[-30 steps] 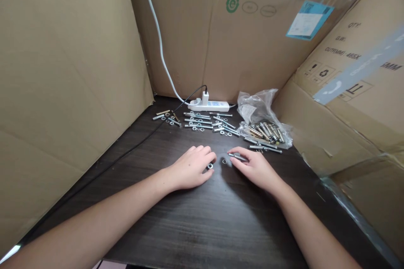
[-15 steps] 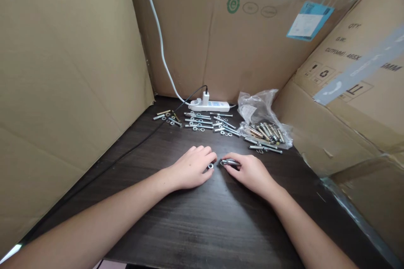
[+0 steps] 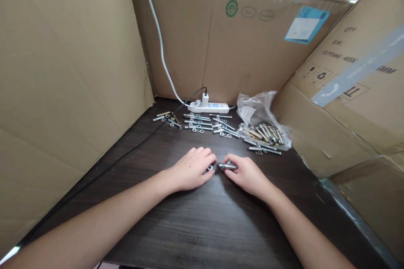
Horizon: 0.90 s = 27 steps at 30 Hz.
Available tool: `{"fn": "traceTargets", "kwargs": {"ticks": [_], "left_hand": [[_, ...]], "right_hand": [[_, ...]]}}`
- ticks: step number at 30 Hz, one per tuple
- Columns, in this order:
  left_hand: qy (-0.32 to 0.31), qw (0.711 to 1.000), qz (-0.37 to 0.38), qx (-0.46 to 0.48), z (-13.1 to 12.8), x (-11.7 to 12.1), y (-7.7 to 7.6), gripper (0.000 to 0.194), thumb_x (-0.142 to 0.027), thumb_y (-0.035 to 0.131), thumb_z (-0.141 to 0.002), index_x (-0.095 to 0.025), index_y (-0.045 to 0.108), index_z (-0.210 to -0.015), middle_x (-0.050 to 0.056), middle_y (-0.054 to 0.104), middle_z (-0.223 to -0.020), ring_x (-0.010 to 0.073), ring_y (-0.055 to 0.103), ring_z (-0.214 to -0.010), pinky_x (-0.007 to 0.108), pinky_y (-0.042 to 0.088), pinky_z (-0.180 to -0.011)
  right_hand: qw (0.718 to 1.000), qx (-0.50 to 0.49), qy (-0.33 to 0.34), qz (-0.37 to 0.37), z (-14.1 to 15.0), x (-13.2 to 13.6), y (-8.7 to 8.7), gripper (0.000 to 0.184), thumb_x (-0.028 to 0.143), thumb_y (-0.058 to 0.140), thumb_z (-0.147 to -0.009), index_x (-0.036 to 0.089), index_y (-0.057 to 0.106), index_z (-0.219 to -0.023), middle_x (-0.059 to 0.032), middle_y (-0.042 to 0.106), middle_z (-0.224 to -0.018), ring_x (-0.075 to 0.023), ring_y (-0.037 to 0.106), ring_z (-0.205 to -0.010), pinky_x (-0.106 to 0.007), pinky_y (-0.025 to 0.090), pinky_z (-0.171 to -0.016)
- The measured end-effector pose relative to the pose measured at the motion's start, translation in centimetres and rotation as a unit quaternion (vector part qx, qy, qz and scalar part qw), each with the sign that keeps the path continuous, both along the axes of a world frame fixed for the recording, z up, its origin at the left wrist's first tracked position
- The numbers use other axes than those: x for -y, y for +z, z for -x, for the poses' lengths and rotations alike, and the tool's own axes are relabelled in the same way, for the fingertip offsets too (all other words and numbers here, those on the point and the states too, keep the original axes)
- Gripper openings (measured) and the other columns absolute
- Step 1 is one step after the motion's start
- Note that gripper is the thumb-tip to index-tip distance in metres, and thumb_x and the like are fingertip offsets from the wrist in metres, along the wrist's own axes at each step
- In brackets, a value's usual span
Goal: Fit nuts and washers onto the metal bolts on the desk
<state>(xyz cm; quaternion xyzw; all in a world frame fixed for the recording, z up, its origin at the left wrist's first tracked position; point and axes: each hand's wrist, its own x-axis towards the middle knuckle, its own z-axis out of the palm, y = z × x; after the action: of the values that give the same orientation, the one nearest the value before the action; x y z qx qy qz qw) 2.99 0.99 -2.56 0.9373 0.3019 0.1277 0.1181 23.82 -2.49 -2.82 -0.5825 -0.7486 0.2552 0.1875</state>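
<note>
My left hand [image 3: 196,169] rests low over the dark table, its thumb and fingertips closed on a small metal nut [image 3: 210,168]. The hole of the nut faces toward me; part of its rim is hidden by the fingers. Just to the right, my right hand [image 3: 248,173] pinches a silver expansion bolt [image 3: 227,166] between thumb and fingers. The bolt lies nearly level, with one end pointing left at the nut. A small gap separates the bolt's end from the nut.
Behind the hands lie rows of long bolts with nuts and washers [image 3: 198,122]. A clear plastic bag [image 3: 257,103] holds several anchor bolts [image 3: 267,133]. A white power strip [image 3: 214,108] stands at the back, with a black cable [image 3: 139,148] crossing left. Cardboard walls [image 3: 183,42] enclose the table.
The bolt in my right hand has turned more level, and the fingers have shifted their grip along it. My left hand has stayed nearly still with the nut.
</note>
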Motion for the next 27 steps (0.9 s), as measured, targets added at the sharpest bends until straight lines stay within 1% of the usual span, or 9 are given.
{"fn": "traceTargets", "kwargs": {"ticks": [2,4,8,12,14,17,20,23,27], "left_hand": [[-0.001,1.000,-0.003,0.008,0.0,-0.1,-0.2,0.015,-0.030,0.051,-0.089,-0.020,0.054,-0.100,0.003,0.054,-0.100,0.0191,0.049,-0.089,0.032,0.038,-0.077],[-0.002,1.000,-0.004,0.018,-0.1,-0.1,-0.2,0.015,-0.031,0.051,-0.090,-0.020,0.054,-0.100,0.003,0.054,-0.099,0.0189,0.049,-0.089,0.031,0.038,-0.077],[-0.016,0.999,-0.001,0.045,-0.3,0.0,0.4,0.014,-0.031,0.048,-0.091,-0.019,0.055,-0.092,0.003,0.055,-0.094,0.0181,0.049,-0.087,0.030,0.037,-0.076],[-0.027,0.997,0.004,0.077,-0.3,0.2,1.2,0.016,-0.031,0.045,-0.093,-0.019,0.055,-0.091,0.003,0.057,-0.092,0.0173,0.049,-0.086,0.030,0.035,-0.076],[-0.030,0.996,0.009,0.086,-0.2,0.2,1.5,0.016,-0.030,0.045,-0.093,-0.019,0.056,-0.091,0.002,0.057,-0.091,0.0165,0.049,-0.086,0.029,0.035,-0.076],[-0.032,0.995,0.011,0.089,-0.1,0.2,1.5,0.018,-0.029,0.042,-0.094,-0.019,0.056,-0.089,0.001,0.057,-0.089,0.0153,0.049,-0.084,0.029,0.034,-0.075],[-0.029,0.995,0.002,0.092,-0.1,0.1,1.4,0.021,-0.028,0.039,-0.095,-0.019,0.056,-0.086,0.001,0.058,-0.087,0.0148,0.050,-0.082,0.029,0.033,-0.074],[-0.019,0.995,-0.013,0.096,-0.2,0.0,1.4,0.019,-0.026,0.040,-0.094,-0.018,0.054,-0.084,0.001,0.058,-0.085,0.0145,0.050,-0.081,0.029,0.033,-0.073],[0.000,0.994,-0.031,0.100,-0.2,0.1,1.6,0.013,-0.023,0.044,-0.090,-0.018,0.052,-0.082,0.000,0.058,-0.084,0.0144,0.051,-0.080,0.029,0.033,-0.073]], "right_hand": [[0.999,-0.040,0.005,0.007,0.0,0.0,-0.2,0.010,0.024,0.054,-0.079,0.022,0.061,-0.085,0.0004,0.065,-0.069,-0.0143,0.057,-0.061,-0.024,0.042,-0.059],[0.994,-0.106,0.008,0.019,0.3,0.1,-0.3,0.009,0.025,0.054,-0.081,0.021,0.061,-0.086,-0.0003,0.064,-0.073,-0.0141,0.057,-0.064,-0.024,0.043,-0.061],[0.969,-0.241,0.000,0.051,1.2,0.5,-0.1,0.010,0.027,0.057,-0.081,0.018,0.058,-0.085,0.0000,0.061,-0.075,-0.0129,0.055,-0.066,-0.024,0.043,-0.063],[0.943,-0.323,-0.012,0.076,1.9,0.9,0.6,0.013,0.029,0.059,-0.081,0.018,0.054,-0.086,0.0005,0.060,-0.077,-0.0122,0.054,-0.070,-0.023,0.043,-0.064],[0.938,-0.338,-0.013,0.076,2.0,0.9,0.7,0.015,0.031,0.060,-0.081,0.017,0.054,-0.085,0.0006,0.060,-0.077,-0.0118,0.053,-0.070,-0.023,0.042,-0.065],[0.938,-0.339,-0.014,0.077,1.9,0.9,0.8,0.019,0.033,0.063,-0.079,0.016,0.057,-0.081,0.0017,0.057,-0.072,-0.0104,0.050,-0.066,-0.023,0.041,-0.064],[0.935,-0.342,-0.022,0.095,1.8,0.8,1.0,0.022,0.036,0.067,-0.075,0.014,0.060,-0.076,0.0024,0.054,-0.068,-0.0098,0.047,-0.063,-0.023,0.039,-0.062],[0.930,-0.349,-0.030,0.108,1.8,0.8,1.2,0.026,0.039,0.068,-0.074,0.014,0.064,-0.079,0.0019,0.056,-0.068,-0.0097,0.047,-0.062,-0.023,0.039,-0.062],[0.928,-0.350,-0.039,0.123,1.9,0.9,1.4,0.030,0.041,0.068,-0.074,0.013,0.067,-0.085,0.0018,0.055,-0.067,-0.0085,0.043,-0.057,-0.023,0.036,-0.056]]}}
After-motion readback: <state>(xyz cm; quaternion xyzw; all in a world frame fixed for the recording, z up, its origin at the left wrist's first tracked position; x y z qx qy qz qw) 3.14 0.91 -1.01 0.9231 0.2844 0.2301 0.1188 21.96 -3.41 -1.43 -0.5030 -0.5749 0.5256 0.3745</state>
